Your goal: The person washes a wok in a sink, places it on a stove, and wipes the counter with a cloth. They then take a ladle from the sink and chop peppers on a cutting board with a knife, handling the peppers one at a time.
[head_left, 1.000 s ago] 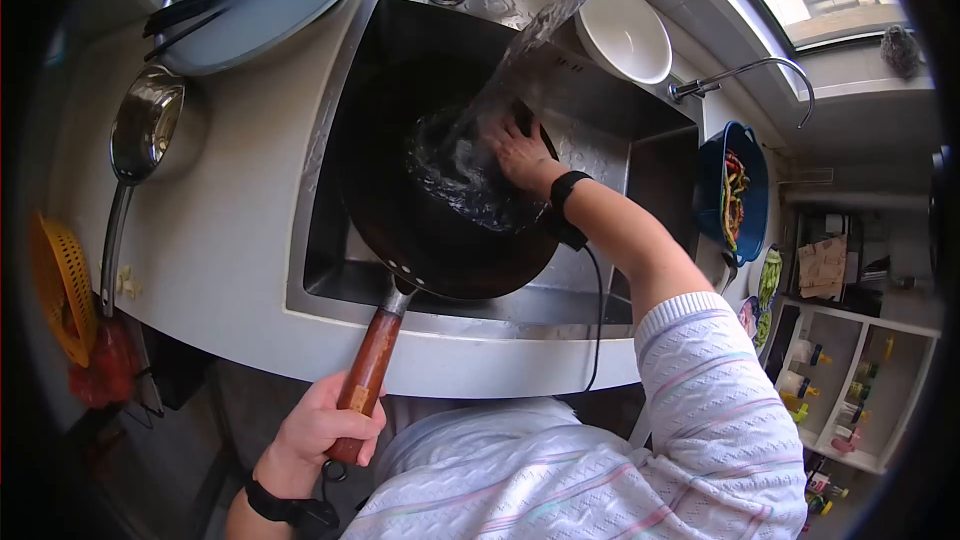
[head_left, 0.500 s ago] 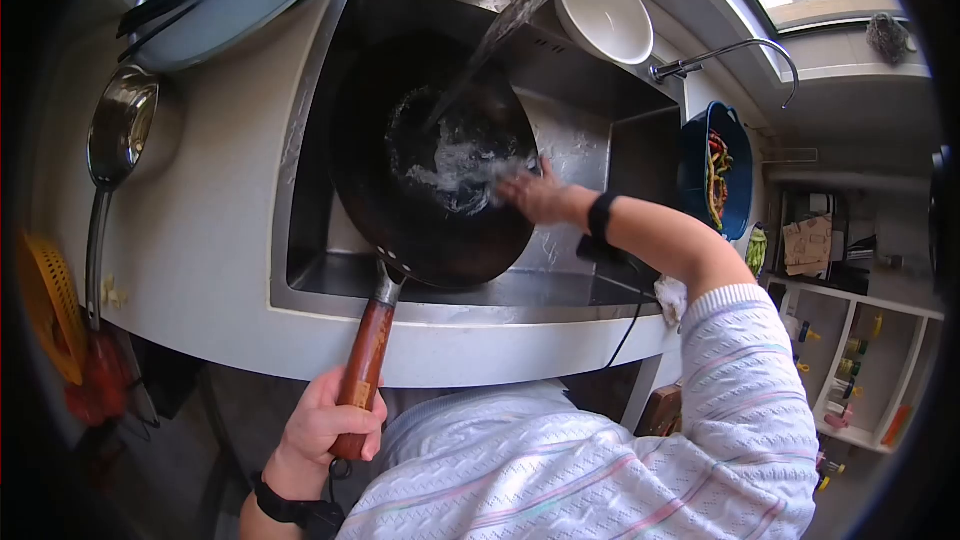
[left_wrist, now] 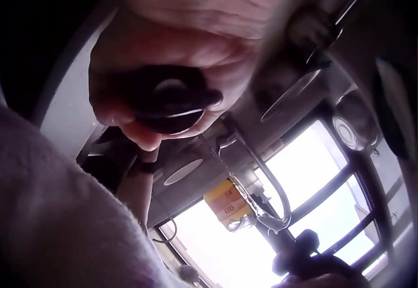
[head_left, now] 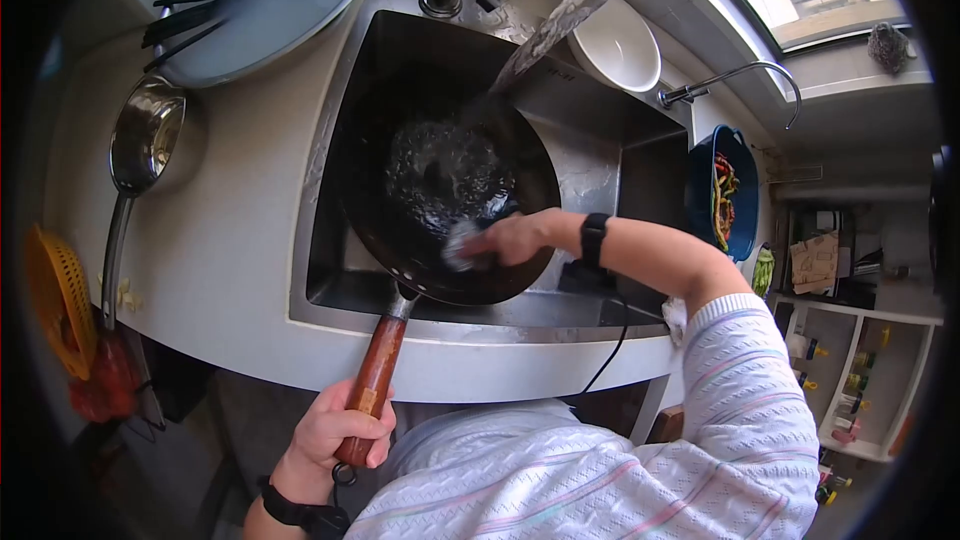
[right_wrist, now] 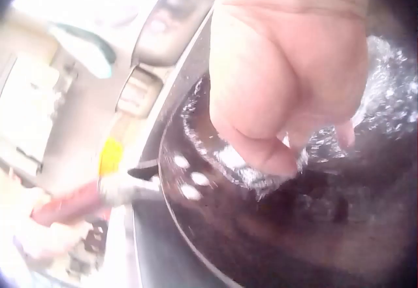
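While your right hand (head_left: 515,238) curls its fingers (right_wrist: 261,154) round a silvery scrubbing pad (head_left: 458,244), that pad presses on the inner wall of the black wok (head_left: 440,190), near the rim closest to you. Most of the pad is hidden under your palm in the right wrist view; only a glittering edge shows. Your left hand (head_left: 335,430) is wrapped tight round the end of the wok's reddish wooden handle (head_left: 374,380), and in the left wrist view your fingers close about its dark butt end (left_wrist: 171,102).

You have the wok tilted inside the steel sink (head_left: 590,180), with the handle sticking out over the counter edge. Water (head_left: 560,25) pours into the wok from above; the tap's outlet is cut off by the frame. A yellow container (left_wrist: 228,203) by the window carries a label, too blurred to read. A white bowl (head_left: 615,45) sits behind the sink, a blue colander (head_left: 722,190) with vegetables to its right, and a steel ladle (head_left: 140,145) lies on the counter to the left.
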`<action>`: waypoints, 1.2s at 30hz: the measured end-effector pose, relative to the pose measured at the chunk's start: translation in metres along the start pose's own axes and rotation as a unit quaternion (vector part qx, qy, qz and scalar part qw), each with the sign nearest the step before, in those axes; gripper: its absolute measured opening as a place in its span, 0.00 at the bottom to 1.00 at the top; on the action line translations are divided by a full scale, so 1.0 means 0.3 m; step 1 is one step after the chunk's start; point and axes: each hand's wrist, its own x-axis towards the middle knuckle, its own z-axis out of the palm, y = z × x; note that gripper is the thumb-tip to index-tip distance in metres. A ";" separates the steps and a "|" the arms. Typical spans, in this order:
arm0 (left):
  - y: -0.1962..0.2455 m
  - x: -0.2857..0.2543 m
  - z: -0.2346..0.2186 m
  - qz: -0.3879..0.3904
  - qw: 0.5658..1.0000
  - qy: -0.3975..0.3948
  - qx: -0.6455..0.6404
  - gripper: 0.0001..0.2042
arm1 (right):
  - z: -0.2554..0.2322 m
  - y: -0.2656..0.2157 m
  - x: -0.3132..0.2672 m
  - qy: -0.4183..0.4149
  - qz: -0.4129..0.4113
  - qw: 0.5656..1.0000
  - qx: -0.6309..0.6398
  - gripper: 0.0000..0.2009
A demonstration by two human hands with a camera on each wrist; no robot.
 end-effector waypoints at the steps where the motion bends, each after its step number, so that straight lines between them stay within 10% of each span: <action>1: -0.003 0.002 -0.002 0.004 1.000 -0.009 -0.011 0.20 | 0.054 0.130 0.009 0.056 0.081 0.993 -0.068 0.32; 4: -0.002 0.003 -0.008 0.006 0.999 -0.025 -0.020 0.20 | -0.047 0.252 0.092 0.199 0.269 0.927 -0.170 0.32; 7: 0.006 0.000 0.002 0.003 1.000 -0.020 -0.022 0.20 | -0.182 0.113 0.264 0.411 0.177 0.891 0.073 0.34; 9: 0.004 -0.003 0.004 -0.005 1.000 -0.014 -0.023 0.20 | -0.176 0.111 0.404 0.425 -0.157 0.875 0.170 0.37; 13: 0.004 0.000 -0.005 0.000 0.999 -0.021 -0.029 0.20 | 0.002 0.012 0.115 0.062 -0.256 0.955 0.137 0.39; 16: -0.001 0.003 -0.002 0.003 0.999 -0.024 -0.033 0.20 | 0.003 0.140 0.003 -0.043 0.153 0.976 -0.149 0.32; 19: 0.005 0.003 -0.001 0.001 0.999 -0.026 -0.034 0.20 | -0.023 0.279 0.131 0.316 0.248 0.905 -0.138 0.30; 21: 0.002 0.001 -0.007 -0.006 0.999 -0.023 -0.045 0.20 | -0.128 0.161 0.268 0.400 0.205 0.891 0.056 0.33; 23: -0.002 -0.002 -0.015 0.000 0.999 -0.026 -0.030 0.22 | -0.154 0.055 0.397 0.442 -0.036 0.874 0.199 0.36; 24: -0.002 0.000 -0.010 -0.004 0.999 -0.028 -0.029 0.22 | -0.143 0.022 0.419 0.428 -0.194 0.852 0.231 0.37; 26: 0.003 0.003 0.005 0.001 0.999 -0.027 -0.044 0.20 | -0.071 -0.077 0.226 0.230 -0.248 0.911 0.235 0.36; 28: 0.006 0.000 0.008 0.002 0.999 -0.028 -0.045 0.20 | 0.032 0.046 0.090 0.011 -0.178 0.981 0.080 0.34; 30: 0.005 0.006 0.011 0.002 0.999 -0.028 -0.044 0.20 | 0.116 0.237 0.042 -0.026 0.068 0.993 -0.091 0.32; 32: 0.003 0.006 0.005 0.005 1.000 -0.024 -0.017 0.20 | 0.076 0.246 -0.018 0.155 0.229 0.930 -0.241 0.28; 36: 0.005 0.001 -0.010 0.008 0.999 -0.029 -0.011 0.21 | -0.025 0.204 0.238 0.433 0.160 0.887 -0.024 0.27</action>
